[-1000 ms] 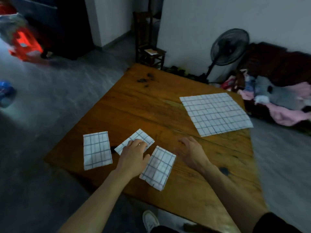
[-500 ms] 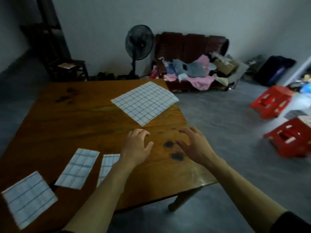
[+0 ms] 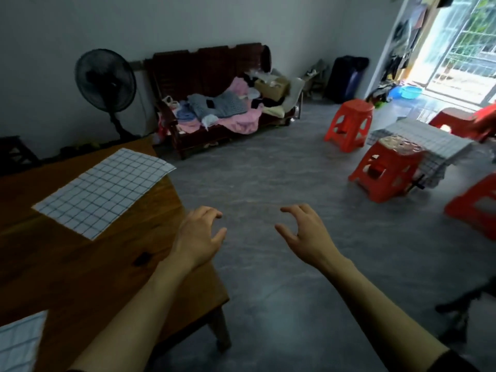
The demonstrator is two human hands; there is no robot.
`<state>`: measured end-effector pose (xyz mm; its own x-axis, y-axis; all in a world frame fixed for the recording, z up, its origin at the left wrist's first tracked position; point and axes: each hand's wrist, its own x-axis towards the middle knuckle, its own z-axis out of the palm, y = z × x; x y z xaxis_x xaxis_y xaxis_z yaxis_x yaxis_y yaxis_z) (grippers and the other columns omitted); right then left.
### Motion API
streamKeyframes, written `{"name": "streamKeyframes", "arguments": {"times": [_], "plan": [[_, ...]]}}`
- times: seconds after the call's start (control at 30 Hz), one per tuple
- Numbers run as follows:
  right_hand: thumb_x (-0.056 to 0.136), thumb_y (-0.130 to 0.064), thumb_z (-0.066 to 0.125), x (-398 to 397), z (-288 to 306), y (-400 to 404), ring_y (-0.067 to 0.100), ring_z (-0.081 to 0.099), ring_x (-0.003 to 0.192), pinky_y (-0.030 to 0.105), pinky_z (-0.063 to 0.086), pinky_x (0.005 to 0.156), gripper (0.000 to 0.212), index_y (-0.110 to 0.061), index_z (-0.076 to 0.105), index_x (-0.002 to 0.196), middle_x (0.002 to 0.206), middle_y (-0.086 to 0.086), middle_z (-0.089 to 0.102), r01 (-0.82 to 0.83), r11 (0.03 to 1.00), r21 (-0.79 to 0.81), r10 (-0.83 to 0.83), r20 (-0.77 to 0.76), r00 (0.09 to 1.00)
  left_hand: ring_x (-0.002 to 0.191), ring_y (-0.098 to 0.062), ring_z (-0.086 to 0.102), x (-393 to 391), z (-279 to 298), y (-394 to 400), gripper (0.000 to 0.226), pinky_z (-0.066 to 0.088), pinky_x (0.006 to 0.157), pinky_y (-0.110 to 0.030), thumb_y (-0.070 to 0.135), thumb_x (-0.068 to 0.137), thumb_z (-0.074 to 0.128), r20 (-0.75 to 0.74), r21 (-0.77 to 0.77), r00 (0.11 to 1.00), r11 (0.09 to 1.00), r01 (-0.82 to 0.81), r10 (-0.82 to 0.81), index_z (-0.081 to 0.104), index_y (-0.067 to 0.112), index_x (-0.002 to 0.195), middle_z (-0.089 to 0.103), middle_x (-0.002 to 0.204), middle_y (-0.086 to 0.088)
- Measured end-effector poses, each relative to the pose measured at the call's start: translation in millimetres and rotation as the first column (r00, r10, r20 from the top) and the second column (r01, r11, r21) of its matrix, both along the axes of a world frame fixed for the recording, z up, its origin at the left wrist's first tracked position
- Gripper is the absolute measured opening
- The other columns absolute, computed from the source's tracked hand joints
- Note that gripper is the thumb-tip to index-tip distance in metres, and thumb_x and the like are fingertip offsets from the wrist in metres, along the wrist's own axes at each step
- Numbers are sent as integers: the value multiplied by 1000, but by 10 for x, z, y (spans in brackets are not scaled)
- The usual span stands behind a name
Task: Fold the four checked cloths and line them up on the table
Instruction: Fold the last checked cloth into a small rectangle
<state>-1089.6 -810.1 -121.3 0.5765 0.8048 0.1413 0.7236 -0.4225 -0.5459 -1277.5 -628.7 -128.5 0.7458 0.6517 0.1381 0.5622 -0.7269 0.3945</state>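
One white checked cloth [image 3: 104, 190] lies spread flat on the wooden table [image 3: 88, 267], its far corner hanging past the table's right edge. A folded checked cloth [image 3: 18, 345] shows only partly at the bottom left corner. My left hand [image 3: 200, 237] hovers over the table's right edge, fingers loosely curled and holding nothing. My right hand [image 3: 306, 232] hangs over the grey floor to the right of the table, fingers also loosely curled and empty. The other folded cloths are out of view.
Red plastic stools [image 3: 386, 173] stand on the floor at the right, one under a checked fabric [image 3: 426, 140]. A dark wooden bench [image 3: 214, 103] piled with clothes and a standing fan [image 3: 106, 81] are against the far wall. A tripod leg [image 3: 461, 302] is at the lower right.
The view has swung right, so the three folded cloths have slid out of frame. Both hands have moved right, off the folded cloths; the right hand is now past the table edge.
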Motion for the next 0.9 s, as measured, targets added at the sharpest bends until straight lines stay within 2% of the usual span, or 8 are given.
{"name": "streamKeyframes", "arguments": {"times": [0.2, 0.47, 0.63, 0.77, 0.9], "plan": [[92, -40, 63, 963, 216, -292, 20, 50, 121, 38, 42, 104, 44, -19, 56, 130, 129, 3, 54, 30, 998, 63, -29, -17, 999, 121, -18, 48, 918, 252, -268, 37, 43, 99, -33, 39, 91, 64, 52, 3, 999, 1000, 8, -9, 59, 21, 123, 55, 129, 1], [91, -41, 63, 1684, 243, -195, 18, 51, 119, 35, 43, 102, 44, -20, 56, 129, 128, 2, 55, 93, 990, 107, -90, -30, 995, 115, -22, 53, 1789, 286, -36, 33, 41, 99, -33, 30, 88, 71, 117, -18, 990, 997, 78, -76, 64, 14, 116, 60, 121, -4], [91, -41, 63, 2097, 230, 210, 16, 50, 119, 32, 43, 102, 44, -22, 56, 129, 129, 0, 54, 98, 993, 61, -99, 11, 995, 111, -23, 55, 2309, 70, 397, 31, 42, 97, -33, 29, 87, 72, 191, -38, 978, 995, 90, -81, 65, 14, 113, 62, 118, -4], [91, -40, 64, 2378, 311, 776, 18, 52, 119, 30, 41, 102, 43, -20, 57, 129, 128, 1, 55, 96, 995, 6, -96, 55, 994, 109, -26, 57, 2636, 21, 926, 30, 42, 104, -44, 26, 86, 73, 277, -93, 960, 993, 66, -38, 66, 11, 111, 63, 115, -6], [92, -39, 63, 2470, 347, 1457, 15, 51, 121, 26, 39, 101, 44, -21, 56, 131, 130, 0, 53, 43, 998, -54, -39, 68, 997, 107, -26, 57, 2701, -36, 1504, 30, 45, 94, -37, 27, 85, 73, 298, -128, 954, 992, 17, 22, 66, 13, 110, 63, 114, -6]]}}
